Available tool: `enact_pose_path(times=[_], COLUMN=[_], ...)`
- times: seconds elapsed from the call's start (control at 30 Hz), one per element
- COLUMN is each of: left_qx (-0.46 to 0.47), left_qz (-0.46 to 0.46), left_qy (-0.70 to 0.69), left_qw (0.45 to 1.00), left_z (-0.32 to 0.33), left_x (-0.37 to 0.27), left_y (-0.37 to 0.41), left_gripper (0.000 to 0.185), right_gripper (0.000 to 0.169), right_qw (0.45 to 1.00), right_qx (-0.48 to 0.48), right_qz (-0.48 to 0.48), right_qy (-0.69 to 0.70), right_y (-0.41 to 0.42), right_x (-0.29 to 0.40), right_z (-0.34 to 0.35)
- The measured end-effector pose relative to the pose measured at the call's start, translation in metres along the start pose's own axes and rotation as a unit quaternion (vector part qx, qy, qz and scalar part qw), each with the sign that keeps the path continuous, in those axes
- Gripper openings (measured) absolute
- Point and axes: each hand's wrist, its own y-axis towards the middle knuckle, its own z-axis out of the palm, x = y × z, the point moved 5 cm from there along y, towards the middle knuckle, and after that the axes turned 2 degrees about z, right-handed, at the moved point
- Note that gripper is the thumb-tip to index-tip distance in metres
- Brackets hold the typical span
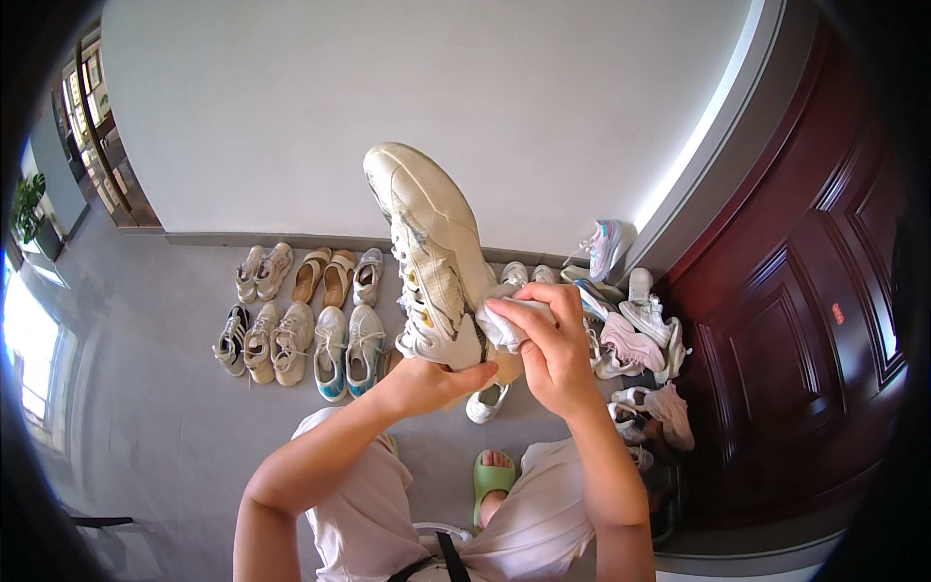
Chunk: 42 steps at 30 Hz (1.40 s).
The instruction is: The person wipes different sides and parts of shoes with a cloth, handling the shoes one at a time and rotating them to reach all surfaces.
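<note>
A white lace-up sneaker (436,247) is held up in front of me, toe pointing up and slightly left, its side turned to the camera. My left hand (429,385) grips it at the heel end, with the thumb across the back. In my right hand (556,342) is a crumpled white cloth or wipe (508,320), pinched between the fingers and pressed against the sole edge near the heel. Dark marks and creases show on the sneaker's upper. The far side of the sneaker and most of my left fingers are hidden.
Paired shoes stand in rows on the grey floor, among them white-and-blue sneakers (345,349) and brown sandals (324,276). A pile of shoes (633,338) lies at right, beside a dark red door (785,327). Behind is a pale wall (407,80). A green slide (493,476) is on my foot.
</note>
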Motion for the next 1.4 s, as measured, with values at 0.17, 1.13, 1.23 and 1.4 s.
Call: enact_pose_path(times=[0.17, 1.13, 1.23, 1.4], left_qx=[-0.013, -0.016, 0.004, -0.013], left_qz=[0.082, -0.122, -0.115, -0.084], left_qy=[-0.008, -0.567, -0.599, -0.616], left_qw=[0.996, 0.814, 0.793, 0.783], left_z=[-0.003, -0.026, -0.020, -0.022], left_x=[-0.001, 0.033, 0.031, 0.027], left_y=[0.004, 0.013, 0.015, 0.017], left_gripper=[0.028, 0.048, 0.053, 0.057], right_gripper=[0.039, 0.038, 0.044, 0.043], right_qw=[0.997, 0.992, 0.984, 0.992], right_qx=[0.052, -0.012, -0.093, 0.012], right_qz=[-0.025, -0.025, 0.033, -0.042], right_qy=[0.043, 0.127, 0.146, 0.117], right_y=[-0.003, -0.014, -0.007, -0.008], right_x=[0.005, 0.005, 0.011, 0.007], right_z=[-0.004, -0.014, -0.010, -0.004])
